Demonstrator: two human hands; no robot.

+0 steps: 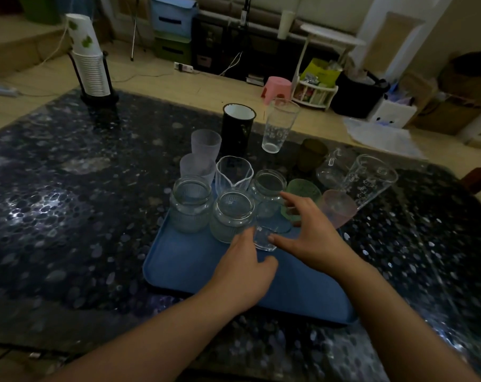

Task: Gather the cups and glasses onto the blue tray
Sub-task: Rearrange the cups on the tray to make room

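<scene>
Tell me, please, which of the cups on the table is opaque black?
The tall black mug with the white inside, behind the frosted cups; every other one is clear, frosted or tinted.

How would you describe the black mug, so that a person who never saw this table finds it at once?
Start at the blue tray in the middle of the dark pebble-patterned table. Look beyond the tray's far edge, behind the two frosted cups, left of a tall clear glass. The black mug is the only opaque dark vessel, with a white inside.

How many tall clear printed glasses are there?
2: one tall glass stands beside the black mug; another tall glass stands at the right, behind the pink cup.
</scene>
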